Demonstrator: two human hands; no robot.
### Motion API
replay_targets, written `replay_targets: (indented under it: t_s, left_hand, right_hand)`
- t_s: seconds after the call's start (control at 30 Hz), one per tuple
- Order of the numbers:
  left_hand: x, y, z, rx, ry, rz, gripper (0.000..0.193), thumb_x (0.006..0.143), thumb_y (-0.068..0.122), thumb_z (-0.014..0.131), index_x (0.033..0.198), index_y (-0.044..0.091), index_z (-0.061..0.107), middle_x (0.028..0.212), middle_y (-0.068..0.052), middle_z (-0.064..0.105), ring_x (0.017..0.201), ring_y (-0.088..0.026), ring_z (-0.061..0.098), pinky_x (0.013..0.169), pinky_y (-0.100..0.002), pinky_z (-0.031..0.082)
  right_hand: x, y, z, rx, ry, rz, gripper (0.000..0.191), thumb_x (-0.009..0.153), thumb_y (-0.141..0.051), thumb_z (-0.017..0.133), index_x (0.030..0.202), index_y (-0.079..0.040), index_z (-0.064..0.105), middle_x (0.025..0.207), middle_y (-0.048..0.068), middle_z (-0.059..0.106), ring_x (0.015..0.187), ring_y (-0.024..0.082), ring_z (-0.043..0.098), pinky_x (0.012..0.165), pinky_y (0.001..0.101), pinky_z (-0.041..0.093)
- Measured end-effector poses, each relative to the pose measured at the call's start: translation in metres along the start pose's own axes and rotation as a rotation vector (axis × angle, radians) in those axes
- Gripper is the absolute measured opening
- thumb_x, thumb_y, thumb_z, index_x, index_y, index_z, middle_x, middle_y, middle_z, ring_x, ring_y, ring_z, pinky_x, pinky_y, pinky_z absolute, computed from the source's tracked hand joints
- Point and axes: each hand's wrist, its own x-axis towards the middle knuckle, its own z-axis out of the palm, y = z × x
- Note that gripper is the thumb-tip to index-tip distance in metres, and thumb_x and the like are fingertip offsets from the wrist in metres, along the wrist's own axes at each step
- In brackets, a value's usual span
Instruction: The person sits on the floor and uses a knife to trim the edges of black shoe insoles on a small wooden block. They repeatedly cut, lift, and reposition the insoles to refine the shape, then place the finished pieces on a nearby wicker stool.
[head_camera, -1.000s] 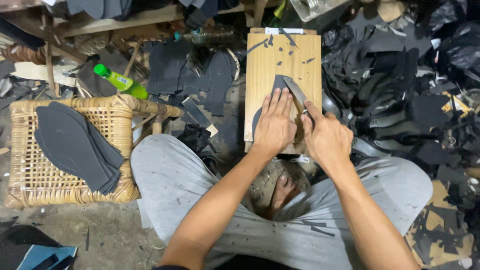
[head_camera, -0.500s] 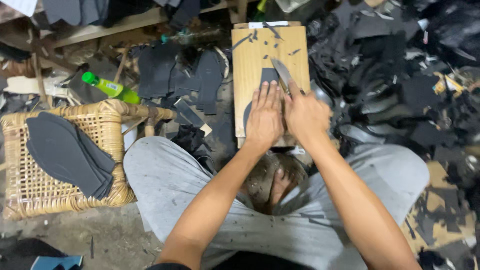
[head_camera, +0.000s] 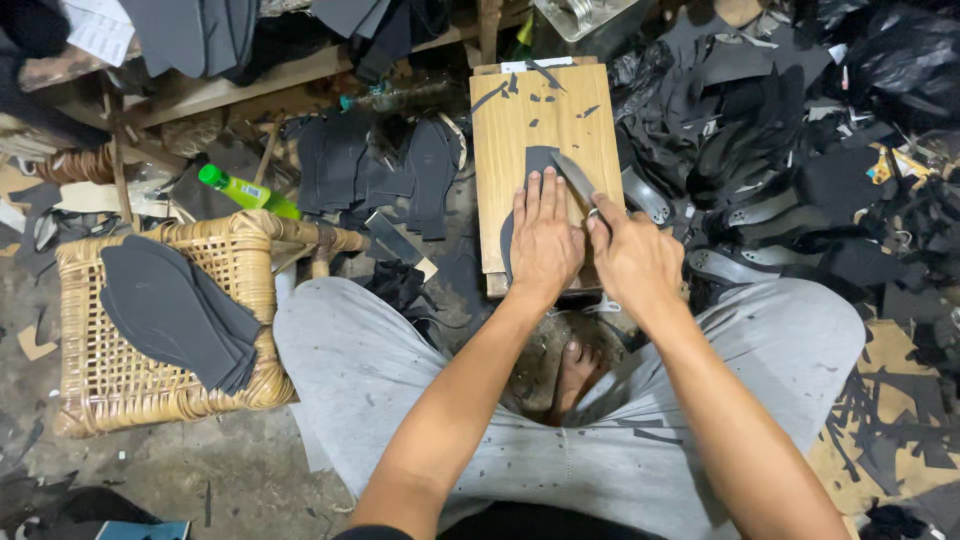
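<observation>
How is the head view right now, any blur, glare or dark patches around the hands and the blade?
Head view: sharp and evenly lit on the wooden board; left hand, right hand and knife blade show no motion blur; slight sheen on the blade, no glare; the black scrap pile at right merges into a dark mass with little detail; edges look mildly stretched by the wide lens.

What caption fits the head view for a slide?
Left hand pins a dark sole piece on a wooden board; right hand holds a knife.
</observation>
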Motion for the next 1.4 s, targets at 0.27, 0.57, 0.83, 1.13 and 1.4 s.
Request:
replay_targets:
  t_s: [0.27,0.57,0.83,1.13,1.4]
  left_hand:
    - [-0.003,-0.004,-0.004,0.014,-0.031,0.017,0.068,0.090,0.023,0.055,0.147,-0.012,0.044,0.161,-0.026,0.037,0.153,-0.041,0.029,0.127,-0.052,0.018]
    - [-0.005,-0.006,-0.001,0.009,-0.044,0.030,0.062,0.098,0.023,0.050,0.150,-0.010,0.043,0.162,-0.025,0.035,0.153,-0.042,0.026,0.127,-0.053,0.017]
    - [0.002,-0.001,-0.017,-0.087,-0.045,0.007,0.070,0.088,0.023,0.057,0.146,-0.012,0.043,0.157,-0.028,0.038,0.152,-0.043,0.029,0.125,-0.054,0.016]
    - [-0.005,-0.007,-0.003,-0.015,-0.005,0.050,0.063,0.096,0.020,0.051,0.148,-0.013,0.043,0.161,-0.027,0.038,0.153,-0.043,0.028,0.127,-0.053,0.018]
    - [0.000,-0.002,-0.013,0.043,-0.088,0.033,0.074,0.084,0.020,0.055,0.151,-0.007,0.040,0.159,-0.025,0.036,0.151,-0.043,0.027,0.125,-0.055,0.017]
  right_hand:
    - [-0.001,-0.013,-0.003,-0.046,0.019,-0.067,0.040,0.099,-0.033,0.059,0.135,-0.019,0.069,0.089,0.028,0.070,0.074,0.044,0.070,0.068,0.0525,0.056]
    - [0.031,-0.014,0.016,-0.071,0.000,-0.118,0.039,0.099,-0.030,0.059,0.132,-0.012,0.068,0.084,0.029,0.070,0.073,0.045,0.071,0.065,0.0533,0.056]
    - [0.047,-0.014,-0.007,0.050,-0.009,-0.099,0.034,0.102,-0.032,0.058,0.130,-0.016,0.070,0.092,0.026,0.072,0.085,0.046,0.070,0.076,0.0553,0.054]
    - [0.006,-0.013,0.000,-0.059,-0.040,-0.072,0.040,0.099,-0.033,0.059,0.135,-0.017,0.068,0.087,0.027,0.071,0.075,0.045,0.071,0.069,0.0534,0.056]
    - [0.066,-0.022,0.015,-0.051,-0.001,-0.119,0.037,0.102,-0.034,0.056,0.131,-0.015,0.068,0.085,0.028,0.071,0.077,0.046,0.070,0.068,0.0545,0.056]
